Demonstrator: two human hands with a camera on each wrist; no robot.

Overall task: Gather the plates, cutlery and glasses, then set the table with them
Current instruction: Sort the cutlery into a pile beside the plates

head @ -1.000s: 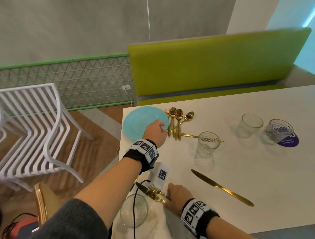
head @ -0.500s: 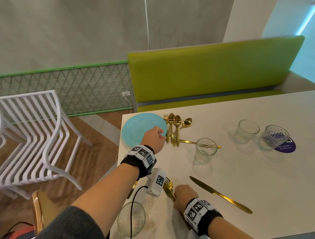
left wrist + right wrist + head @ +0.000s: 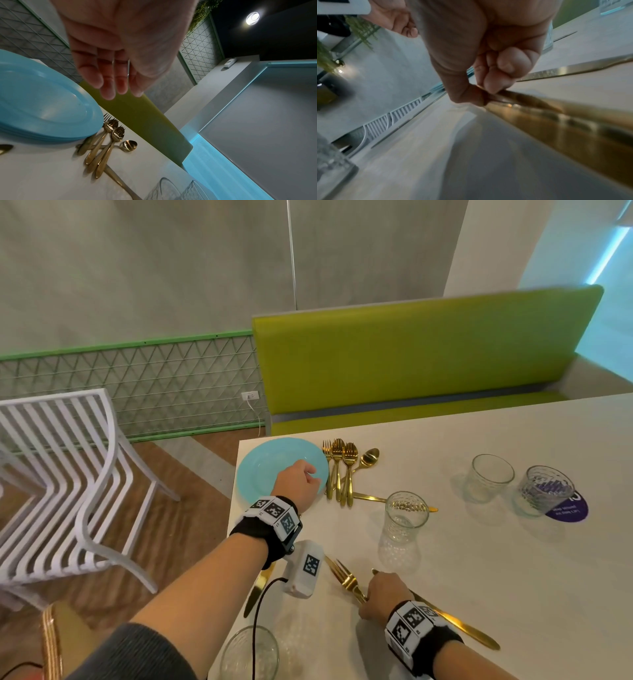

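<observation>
A stack of light-blue plates (image 3: pixel 270 467) (image 3: pixel 42 105) sits at the table's far left corner. My left hand (image 3: pixel 301 481) (image 3: pixel 111 67) hovers over its right edge, fingers loosely curled and holding nothing. Just right of the plates lies a pile of gold forks and spoons (image 3: pixel 342 470) (image 3: pixel 106 142). Near the front edge my right hand (image 3: pixel 383 594) (image 3: pixel 496 74) pinches the handles of a gold fork (image 3: pixel 346 577) (image 3: pixel 539 105) and another gold piece, low over the white table (image 3: pixel 513 559). A gold knife (image 3: pixel 455 625) (image 3: pixel 565 70) lies on the table under that wrist.
Textured glasses stand mid-table (image 3: pixel 406 518), at the right (image 3: pixel 491 477) (image 3: pixel 544 491) and at the front edge (image 3: pixel 250 652). Another gold knife (image 3: pixel 257 590) lies by the left edge. A green bench (image 3: pixel 411 361) runs behind; a white chair (image 3: pixel 68 474) stands left.
My right hand has drawn the gold cutlery a little to the right, out from under the left wrist. The left hand has stayed over the plates' edge.
</observation>
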